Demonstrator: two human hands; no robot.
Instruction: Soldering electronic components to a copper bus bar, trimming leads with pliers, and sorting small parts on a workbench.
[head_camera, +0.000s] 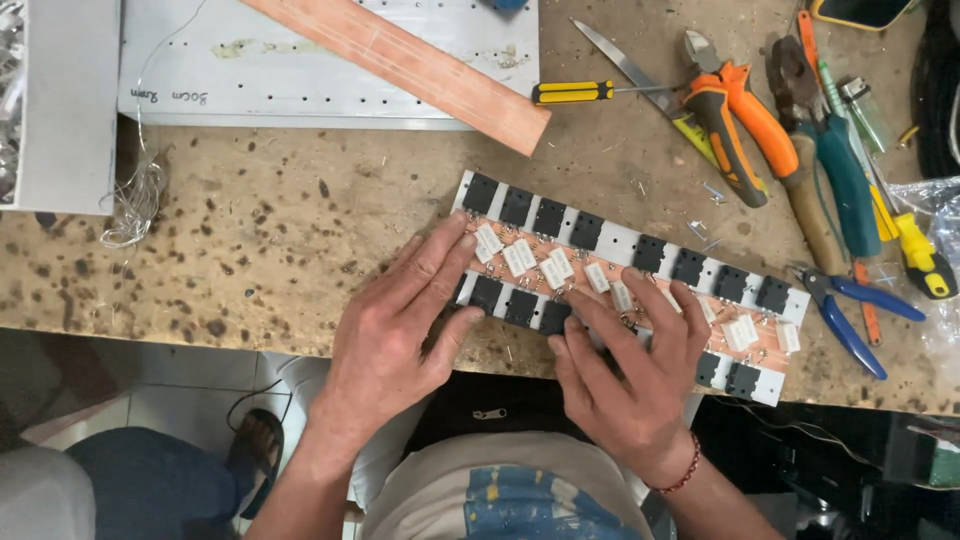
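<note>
- A long component board (640, 275), a copper strip carrying black transistors and white resistors, is being pressed flat at the bench's (250, 250) near edge.
- The left hand (400, 320) and right hand (630, 365) are being laid open, side by side, gripping nothing.
- The board is judged stiff, light and fragile at its leads; its bare ends, at 10 and 4 o'clock, are being judged safest for holding.

copper strip (400, 62), yellow screwdriver (572, 93), orange cutters (735, 120) — blue pliers (850, 315), wire coil (135, 200)

Left hand (400, 325) and right hand (625, 375) flat, palms down, fingers extended.
</note>
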